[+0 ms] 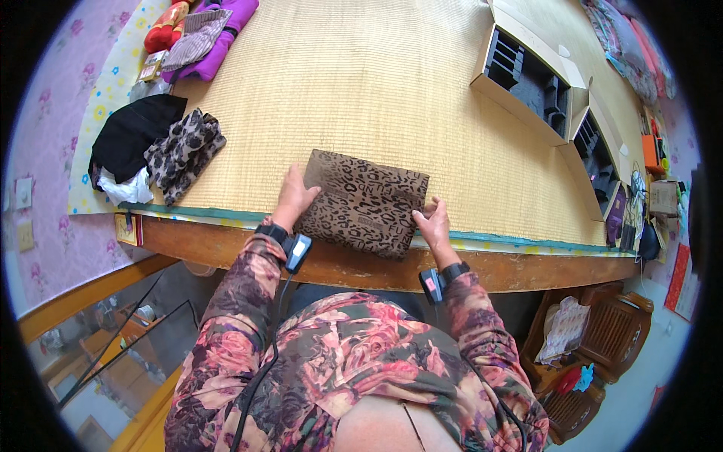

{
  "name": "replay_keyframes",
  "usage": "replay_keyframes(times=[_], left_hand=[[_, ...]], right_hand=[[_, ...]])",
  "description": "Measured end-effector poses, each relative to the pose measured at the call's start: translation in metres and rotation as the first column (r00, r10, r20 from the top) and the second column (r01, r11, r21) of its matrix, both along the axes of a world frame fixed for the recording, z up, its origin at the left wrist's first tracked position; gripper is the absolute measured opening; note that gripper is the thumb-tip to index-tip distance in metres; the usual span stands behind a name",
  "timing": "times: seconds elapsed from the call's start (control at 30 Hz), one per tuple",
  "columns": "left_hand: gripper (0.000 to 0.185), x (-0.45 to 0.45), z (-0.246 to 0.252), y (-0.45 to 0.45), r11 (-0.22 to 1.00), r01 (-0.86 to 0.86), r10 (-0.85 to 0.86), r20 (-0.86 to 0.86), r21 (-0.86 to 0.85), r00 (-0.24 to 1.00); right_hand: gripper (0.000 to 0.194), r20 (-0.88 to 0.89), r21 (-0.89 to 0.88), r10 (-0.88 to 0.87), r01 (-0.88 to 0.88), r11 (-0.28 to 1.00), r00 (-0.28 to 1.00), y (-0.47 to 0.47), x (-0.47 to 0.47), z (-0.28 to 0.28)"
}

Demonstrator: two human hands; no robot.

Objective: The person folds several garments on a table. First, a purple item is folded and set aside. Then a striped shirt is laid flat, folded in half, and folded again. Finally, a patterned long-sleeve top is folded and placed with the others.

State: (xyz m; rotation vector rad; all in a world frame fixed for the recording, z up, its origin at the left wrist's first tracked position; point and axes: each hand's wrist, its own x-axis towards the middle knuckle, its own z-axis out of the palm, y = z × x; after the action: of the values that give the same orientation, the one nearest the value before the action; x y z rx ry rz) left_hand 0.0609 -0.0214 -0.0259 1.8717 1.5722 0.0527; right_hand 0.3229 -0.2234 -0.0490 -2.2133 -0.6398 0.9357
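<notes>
A brown leopard-print cloth, folded into a flat rectangle with dark lettering on it, lies at the front edge of the woven straw mat. Its lower part reaches over the wooden bed edge. At its left side is my left hand, fingers spread beside the cloth and thumb on its border. My right hand is at the opposite side, thumb against the cloth's right edge and fingers loosely curled apart from it. Neither hand appears to be gripping the fabric.
A black garment and a grey-black patterned cloth lie left on the straw mat. Purple folded clothing is farther back. Cardboard boxes with black inserts stand right. A wooden chair is below, right of the bed edge.
</notes>
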Motion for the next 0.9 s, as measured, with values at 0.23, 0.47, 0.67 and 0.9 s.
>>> replay_keyframes(times=[0.23,0.47,0.67,0.9], left_hand=[[0.068,0.008,0.008,-0.056,0.723,0.639,-0.595,-0.235,0.262,0.769],[0.061,-0.038,-0.03,-0.055,0.941,0.001,-0.07,0.192,0.337,0.979],[0.076,-0.05,-0.059,-0.054,0.955,-0.252,0.277,0.172,-0.153,0.945],[0.06,-0.035,-0.034,-0.026,0.756,-0.074,0.457,0.445,-0.65,0.77]], right_hand=[[0.076,0.618,-0.134,0.65,-0.756,0.64,0.441,-0.004,-0.034,0.027],[0.055,0.43,0.253,0.342,-0.475,0.843,0.835,-0.039,-0.02,-0.015],[0.056,-0.317,0.31,0.057,0.046,0.95,0.947,-0.052,-0.042,-0.056],[0.044,-0.773,0.13,-0.065,0.257,0.958,0.631,-0.043,-0.058,-0.052]])
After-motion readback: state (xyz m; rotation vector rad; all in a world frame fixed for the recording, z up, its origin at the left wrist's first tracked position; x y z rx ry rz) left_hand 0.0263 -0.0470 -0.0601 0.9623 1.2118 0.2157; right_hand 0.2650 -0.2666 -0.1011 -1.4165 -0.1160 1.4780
